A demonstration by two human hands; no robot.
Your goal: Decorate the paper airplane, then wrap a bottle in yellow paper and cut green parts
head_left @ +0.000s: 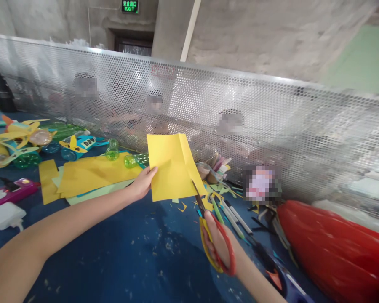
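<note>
My left hand [144, 183] pinches the left edge of a yellow sheet of paper [167, 168], held up above the blue table. In my right hand [219, 242] are scissors [230, 251] with one red and one yellow handle. Their blades meet the sheet's lower right part, where a strip [193, 168] along the right side stands at an angle to the rest. Whether the blades are fully closed I cannot tell. Yellow paper scraps [182, 207] lie below the sheet.
More yellow sheets [94, 172] lie at left, near green bottles [112, 150] and bottle-and-paper planes [82, 145]. A pink power strip [15, 193] sits at far left. Pens [232, 219] and a red bag [331, 248] are at right. Behind a perforated metal screen [192, 97] are several people.
</note>
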